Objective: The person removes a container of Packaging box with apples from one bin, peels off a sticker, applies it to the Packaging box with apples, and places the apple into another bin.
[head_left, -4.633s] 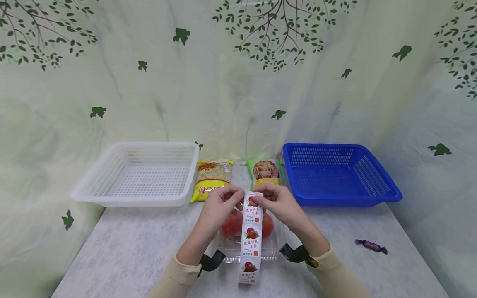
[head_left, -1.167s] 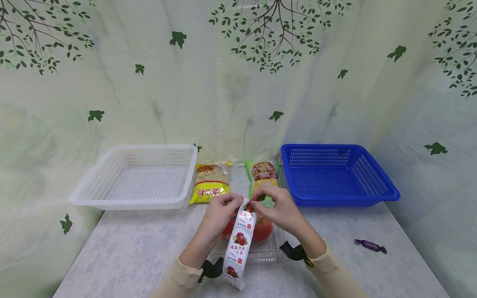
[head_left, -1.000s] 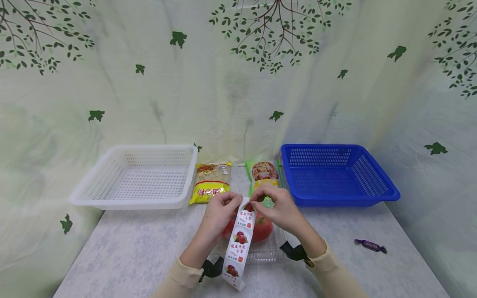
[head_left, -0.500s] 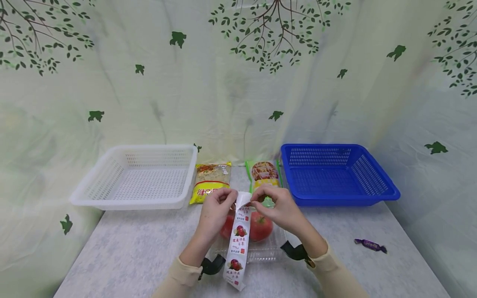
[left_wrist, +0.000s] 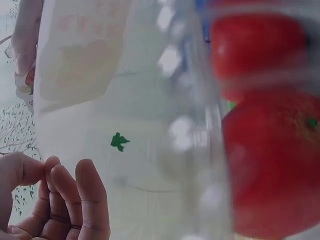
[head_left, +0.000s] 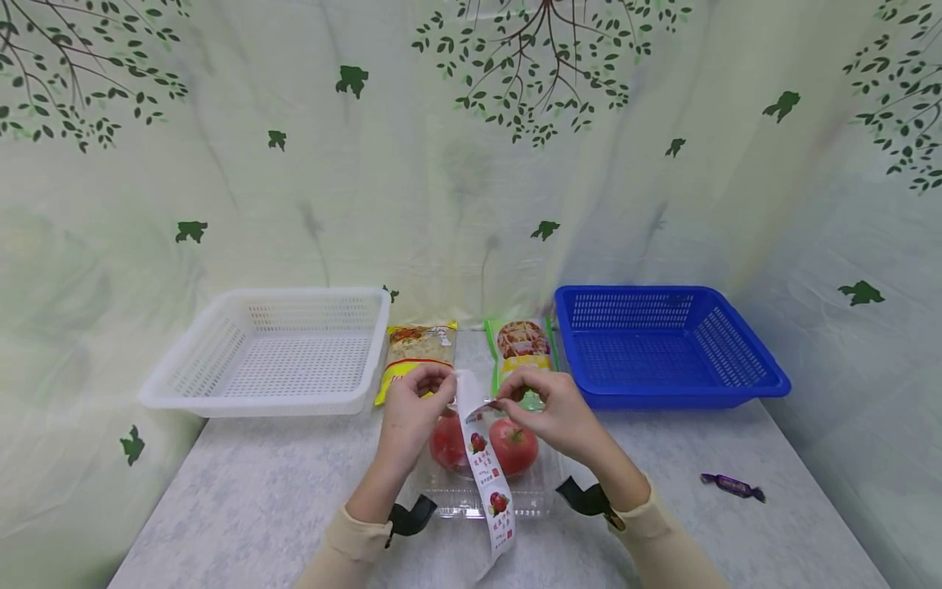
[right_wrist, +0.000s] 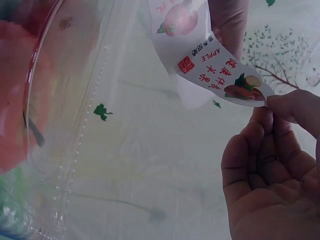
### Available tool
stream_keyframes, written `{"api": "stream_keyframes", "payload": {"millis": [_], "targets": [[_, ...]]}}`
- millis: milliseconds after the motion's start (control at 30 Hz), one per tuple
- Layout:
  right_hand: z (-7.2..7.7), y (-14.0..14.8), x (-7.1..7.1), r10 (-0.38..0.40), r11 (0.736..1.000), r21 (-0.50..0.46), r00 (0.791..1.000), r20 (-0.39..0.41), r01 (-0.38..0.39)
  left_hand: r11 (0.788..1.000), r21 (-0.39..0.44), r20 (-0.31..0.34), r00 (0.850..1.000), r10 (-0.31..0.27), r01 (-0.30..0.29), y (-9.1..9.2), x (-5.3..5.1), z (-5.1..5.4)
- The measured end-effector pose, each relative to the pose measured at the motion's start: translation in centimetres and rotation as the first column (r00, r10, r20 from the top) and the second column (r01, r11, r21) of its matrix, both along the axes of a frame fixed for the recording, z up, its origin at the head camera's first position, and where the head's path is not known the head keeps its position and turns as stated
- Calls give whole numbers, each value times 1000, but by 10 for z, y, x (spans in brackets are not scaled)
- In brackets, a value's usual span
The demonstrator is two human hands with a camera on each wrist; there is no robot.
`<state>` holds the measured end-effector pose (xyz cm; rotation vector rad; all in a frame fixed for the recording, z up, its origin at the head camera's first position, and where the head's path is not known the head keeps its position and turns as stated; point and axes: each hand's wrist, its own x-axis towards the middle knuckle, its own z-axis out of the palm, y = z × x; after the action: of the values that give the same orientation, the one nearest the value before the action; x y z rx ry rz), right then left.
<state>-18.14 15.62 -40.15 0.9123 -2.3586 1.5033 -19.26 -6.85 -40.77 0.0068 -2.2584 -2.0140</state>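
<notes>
A strip of fruit stickers (head_left: 487,474), white with red fruit pictures and red lettering, hangs between the two hands, over a clear plastic box (head_left: 540,499). My left hand (head_left: 414,409) pinches the upper end of its pale backing between thumb and forefinger. With thumb and fingertip, my right hand (head_left: 543,411) pinches the end of a sticker (right_wrist: 245,87), which curls away from the backing. Inside the box lie round red fruits (head_left: 513,447), partly hidden by the strip. In the left wrist view the backing blocks part of the scene, and the left fingertips (left_wrist: 52,167) meet at its edge.
A white basket (head_left: 272,401) stands at the back left and a blue basket (head_left: 677,398) at the back right. Between them lie a yellow food bag (head_left: 421,343) and a green-edged food bag (head_left: 524,339). A purple wrapped candy (head_left: 733,486) lies on the right.
My left hand has moved left and slightly up, drawing the backing away from the right hand. The sticker's end has come off the backing, and the strip's lower end has swung right.
</notes>
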Motion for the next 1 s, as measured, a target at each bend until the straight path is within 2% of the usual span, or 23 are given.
{"api": "stream_keyframes", "payload": {"millis": [333, 500, 667, 867, 1000], "targets": [[3, 2, 2, -18, 1000, 12, 999, 36, 18, 999, 11, -4, 999, 38, -38, -11, -6, 2], [4, 3, 2, -8, 1000, -12, 993, 117, 10, 999, 12, -16, 999, 39, -39, -17, -8, 3], [6, 6, 1, -32, 999, -14, 978, 207, 36, 999, -22, -24, 999, 28, -29, -25, -7, 8], [7, 9, 0, -50, 999, -6, 970, 240, 53, 998, -46, 0, 999, 33, -33, -39, -5, 16], [6, 10, -1, -49, 998, -14, 968, 246, 54, 998, -45, 41, 998, 52, -50, -52, -1, 22]]}}
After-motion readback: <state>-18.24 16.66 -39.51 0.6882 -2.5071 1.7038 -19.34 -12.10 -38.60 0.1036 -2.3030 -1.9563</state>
